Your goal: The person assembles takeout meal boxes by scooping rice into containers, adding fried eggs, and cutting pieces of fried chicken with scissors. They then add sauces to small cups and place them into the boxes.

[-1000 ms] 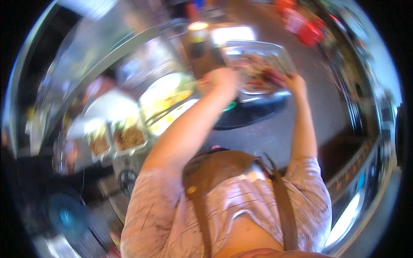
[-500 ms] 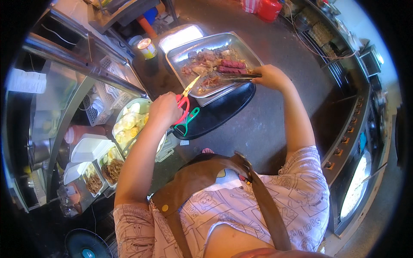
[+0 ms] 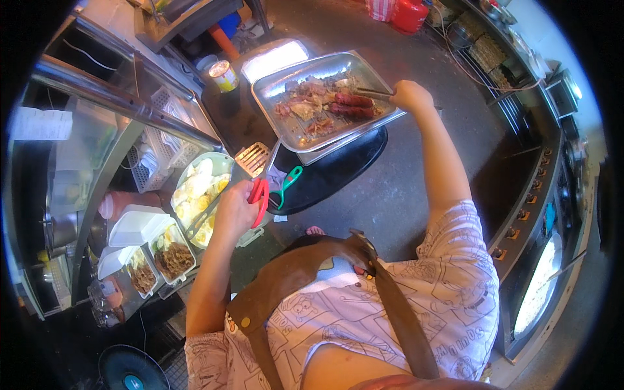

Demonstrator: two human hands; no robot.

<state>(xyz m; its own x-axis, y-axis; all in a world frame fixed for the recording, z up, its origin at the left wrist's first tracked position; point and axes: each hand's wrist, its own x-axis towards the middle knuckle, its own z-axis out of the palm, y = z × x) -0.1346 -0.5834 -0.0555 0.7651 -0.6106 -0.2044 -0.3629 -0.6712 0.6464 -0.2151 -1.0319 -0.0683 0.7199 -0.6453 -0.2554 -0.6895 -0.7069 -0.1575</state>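
head view: meat point(image 3: 312, 104) in metal tray point(image 3: 278, 79)

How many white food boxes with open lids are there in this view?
2. One box is nearer the left hand; the other box is beside it, farther left. More could be hidden.

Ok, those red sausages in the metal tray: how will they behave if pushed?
Red sausages would probably roll, being rounded and elongated. The meat pieces heaped beside them may limit that. Their shiny surface suggests they could be slippery.
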